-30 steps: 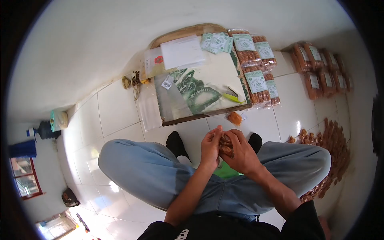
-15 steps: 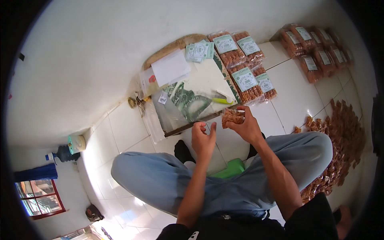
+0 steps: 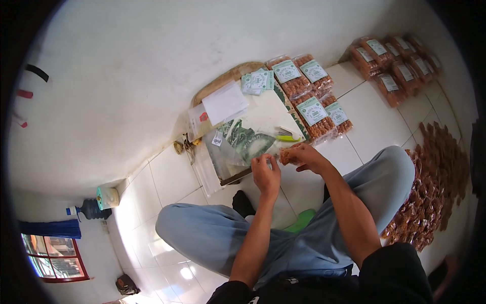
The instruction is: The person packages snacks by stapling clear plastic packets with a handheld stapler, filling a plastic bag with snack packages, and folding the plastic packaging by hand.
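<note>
My right hand grips a small clear packet of brown snacks between thumb and fingers, just past the near edge of a low work board. Close beside it, my left hand is closed in a pinch at the packet's loose plastic end, which is thin and hard to see. A yellow-green stapler lies on the board just beyond the hands. Clear plastic bags spread over the board's left part. White paper and a stack of green printed labels lie farther back.
Large labelled snack packs stand right of the board, with more packs in the far corner. A heap of small brown packets covers the floor at right. My bent legs flank a green object.
The whole view has shifted a little. My right hand has turned over the snack packet, now more covered by the fingers, and my two hands are closer together.
</note>
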The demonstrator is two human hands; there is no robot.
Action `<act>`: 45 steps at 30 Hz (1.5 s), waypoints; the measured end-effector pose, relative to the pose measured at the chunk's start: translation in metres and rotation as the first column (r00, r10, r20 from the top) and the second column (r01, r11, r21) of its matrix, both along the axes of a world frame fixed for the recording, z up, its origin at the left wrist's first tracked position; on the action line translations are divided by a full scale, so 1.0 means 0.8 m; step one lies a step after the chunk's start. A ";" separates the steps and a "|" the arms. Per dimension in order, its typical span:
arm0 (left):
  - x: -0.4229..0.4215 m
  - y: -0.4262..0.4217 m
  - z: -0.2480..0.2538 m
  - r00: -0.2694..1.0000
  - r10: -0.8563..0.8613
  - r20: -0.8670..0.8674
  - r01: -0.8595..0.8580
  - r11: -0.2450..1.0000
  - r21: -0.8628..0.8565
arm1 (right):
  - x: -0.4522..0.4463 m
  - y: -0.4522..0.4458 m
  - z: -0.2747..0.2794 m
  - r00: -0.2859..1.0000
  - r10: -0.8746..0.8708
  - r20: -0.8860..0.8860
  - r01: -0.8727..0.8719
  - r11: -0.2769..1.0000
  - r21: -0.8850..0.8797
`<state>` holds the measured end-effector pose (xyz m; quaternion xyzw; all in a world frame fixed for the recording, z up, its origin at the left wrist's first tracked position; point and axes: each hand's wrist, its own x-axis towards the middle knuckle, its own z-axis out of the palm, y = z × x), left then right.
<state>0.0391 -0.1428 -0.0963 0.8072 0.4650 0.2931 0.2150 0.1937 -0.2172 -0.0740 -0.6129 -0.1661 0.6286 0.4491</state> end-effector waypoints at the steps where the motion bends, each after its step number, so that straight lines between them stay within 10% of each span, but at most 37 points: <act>1: -0.002 0.001 -0.002 1.000 -0.007 0.005 0.007 1.000 0.002 | -0.003 0.001 -0.013 0.996 -0.040 -0.080 0.041 0.999 0.011; 12: -0.021 0.000 0.010 0.880 0.093 0.466 -0.012 0.985 -0.175 | -0.017 0.015 -0.014 0.935 -0.171 -0.310 0.173 0.985 -0.019; 14: -0.021 -0.005 0.010 0.876 0.061 0.479 0.021 0.986 -0.165 | -0.029 0.019 0.003 0.844 -0.393 -0.366 0.423 0.906 0.003; 23: -0.017 -0.022 -0.009 0.879 0.085 0.469 -0.018 0.989 -0.146 | -0.015 0.023 0.026 0.749 -0.381 -0.542 0.458 0.889 0.010; 36: -0.018 -0.013 0.010 0.773 0.192 0.605 0.045 0.934 -0.355 | -0.029 0.023 0.029 0.754 -0.394 -0.525 0.423 0.903 -0.070; 45: -0.023 -0.001 0.016 0.789 0.225 0.571 0.009 0.926 -0.377 | -0.036 0.021 0.028 0.956 -0.227 -0.187 0.241 0.969 0.055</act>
